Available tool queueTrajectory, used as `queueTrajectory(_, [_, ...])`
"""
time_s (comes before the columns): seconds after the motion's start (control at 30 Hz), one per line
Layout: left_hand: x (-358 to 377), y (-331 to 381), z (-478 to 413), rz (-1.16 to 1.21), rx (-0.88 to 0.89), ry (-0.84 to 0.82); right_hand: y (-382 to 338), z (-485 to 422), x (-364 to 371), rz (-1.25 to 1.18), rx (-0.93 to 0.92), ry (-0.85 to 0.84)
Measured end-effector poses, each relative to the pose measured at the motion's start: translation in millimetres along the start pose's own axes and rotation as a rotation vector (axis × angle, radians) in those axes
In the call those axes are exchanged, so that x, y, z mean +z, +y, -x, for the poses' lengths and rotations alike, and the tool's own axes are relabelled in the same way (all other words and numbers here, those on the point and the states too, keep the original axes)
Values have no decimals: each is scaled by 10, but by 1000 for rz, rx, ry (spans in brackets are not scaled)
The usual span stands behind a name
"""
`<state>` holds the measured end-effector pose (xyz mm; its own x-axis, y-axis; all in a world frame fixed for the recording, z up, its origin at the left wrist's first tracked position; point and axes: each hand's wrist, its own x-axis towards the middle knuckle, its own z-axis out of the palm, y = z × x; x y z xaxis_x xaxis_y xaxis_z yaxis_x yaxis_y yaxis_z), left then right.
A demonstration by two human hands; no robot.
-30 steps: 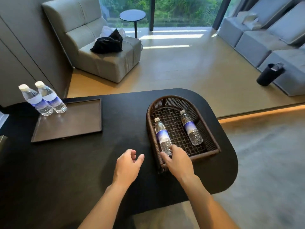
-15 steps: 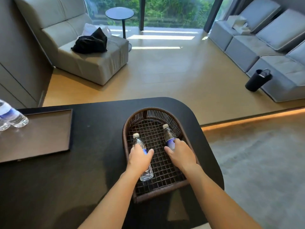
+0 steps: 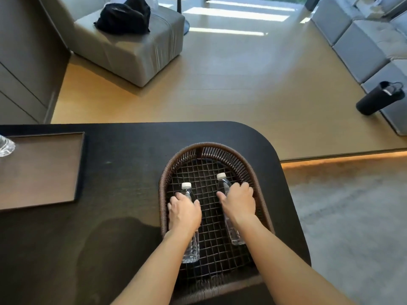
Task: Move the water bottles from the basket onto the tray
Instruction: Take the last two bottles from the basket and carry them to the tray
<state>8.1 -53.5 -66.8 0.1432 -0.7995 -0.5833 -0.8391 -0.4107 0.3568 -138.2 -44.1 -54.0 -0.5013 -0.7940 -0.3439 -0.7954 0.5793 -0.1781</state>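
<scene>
A dark woven basket (image 3: 257, 183) with a wire-mesh floor stands on the black table (image 3: 123, 172). Two clear water bottles with white caps lie in it, caps pointing away from me. My left hand (image 3: 184, 213) is wrapped over the middle of the left bottle (image 3: 192, 247). My right hand (image 3: 239, 201) is wrapped over the middle of the right bottle (image 3: 234, 233). Both bottles still rest on the mesh. The brown tray (image 3: 44, 170) lies at the table's left, with the base of another bottle (image 3: 5, 147) showing at the frame edge.
The table's rounded right edge drops to grey carpet (image 3: 352, 216) and wooden floor. A grey armchair (image 3: 132, 45) with a black bag stands far left, a grey sofa (image 3: 370, 40) far right, a black flask (image 3: 378, 99) leaning by it.
Both hands have moved into the basket and closed over the two bottles; a second ago my left hand was on the table. My view has shifted right and down.
</scene>
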Motion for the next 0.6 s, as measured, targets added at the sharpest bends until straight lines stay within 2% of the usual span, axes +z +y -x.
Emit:
queueTrajectory(0.1, [-25,13,-51,-7,12,-6,-9,-90,50,-45,7,-169])
queueTrajectory(0.17, [-64,35,-97,-7,28,-22,-16,-146,77,-110,24,-223])
queueTrajectory(0.37, [-135,83,-195,37,14,-145,39,-296,82,-317,73,-278])
queueTrajectory(0.6, [-167,66,-173,66,24,-175,23,-339,31,-342,73,-336])
